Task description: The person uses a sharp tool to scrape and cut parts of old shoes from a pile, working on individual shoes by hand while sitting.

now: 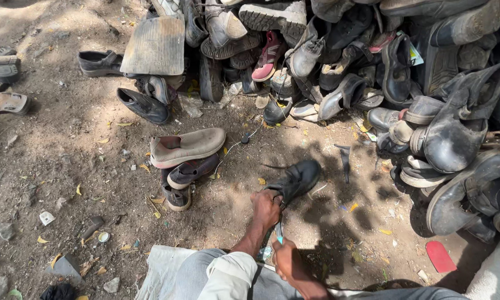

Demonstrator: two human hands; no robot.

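Left hand (265, 208) grips the black shoe (295, 180) at lower centre; right hand (283, 258) pinches a small blue tool (279, 234). Looks barely started, with the huge shoe pile (372, 66) upper right untouched.

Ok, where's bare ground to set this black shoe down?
Bare dirt lies left of the grey slip-on, toward the sandal, and right of the black shoe held by the left hand, before the red insole. The shoe pile crowds top and right.
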